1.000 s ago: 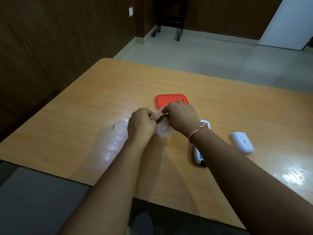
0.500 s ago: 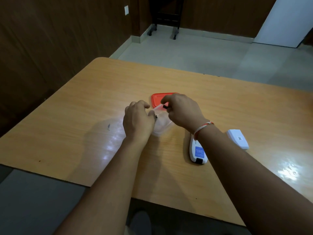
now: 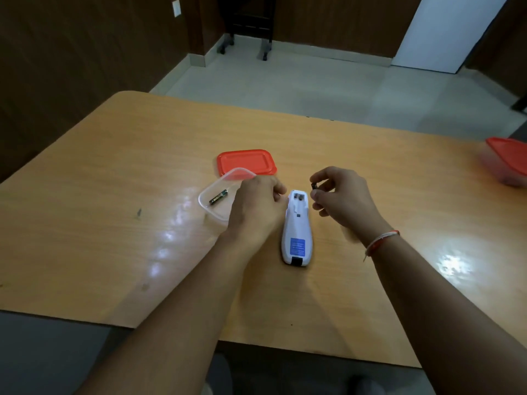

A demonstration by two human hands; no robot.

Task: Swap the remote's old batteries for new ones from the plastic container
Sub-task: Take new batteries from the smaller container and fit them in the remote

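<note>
We see the white remote (image 3: 296, 226) lying on the wooden counter (image 3: 114, 172) with its back side up. Its battery compartment, at the far end, is uncovered, and a blue label sits near the close end. We cannot tell if any battery is inside the compartment.

Our right hand (image 3: 340, 195) hovers just to the right of the open compartment. Its thumb and fingers pinch a small dark battery (image 3: 313, 186), held above the counter and not touching the remote.

Our left hand (image 3: 256, 206) is on the left side of the remote, with the fingers curled down beside the far end of the remote. The fingertips are hidden from us, so we cannot tell if this hand grips something or only rests there.

The clear plastic container (image 3: 212, 208) stands just left of the left hand, which covers part of its right side. One battery with a green label (image 3: 218, 197) lies inside it. The orange lid (image 3: 246, 162) lies flat behind the container, touching or slightly under its far rim.

At the far right edge of the counter we see another container with an orange lid (image 3: 507, 163), well apart from the rest.
</note>
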